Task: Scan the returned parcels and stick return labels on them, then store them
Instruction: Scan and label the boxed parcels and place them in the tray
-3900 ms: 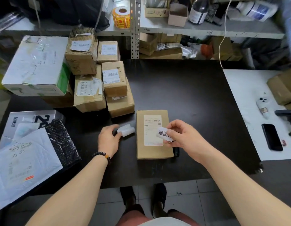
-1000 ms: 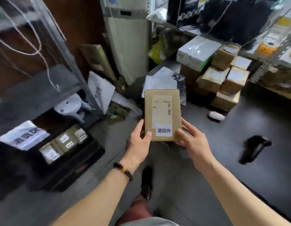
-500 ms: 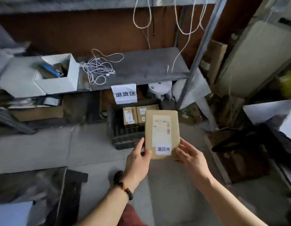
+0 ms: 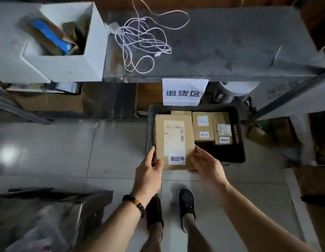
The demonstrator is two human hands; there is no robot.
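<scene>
I hold a flat brown parcel (image 4: 173,140) over the left part of a black crate (image 4: 241,135) on the floor. The parcel carries a shipping label and a white return label (image 4: 176,158) near its lower edge. My left hand (image 4: 149,172) grips its lower left corner, thumb on top. My right hand (image 4: 206,164) grips the lower right corner. Two smaller brown parcels (image 4: 211,128) with return labels lie in the crate's far right part.
A white sign (image 4: 183,92) hangs from the grey shelf (image 4: 230,42) above the crate. On the shelf lie a tangled white cable (image 4: 141,39) and a white box (image 4: 58,46). A dark table corner (image 4: 67,202) is at lower left. My feet stand on grey tiles.
I turned from the table to the shelf and came closer. The parcel, held in both hands, moved forward and now hangs over the crate.
</scene>
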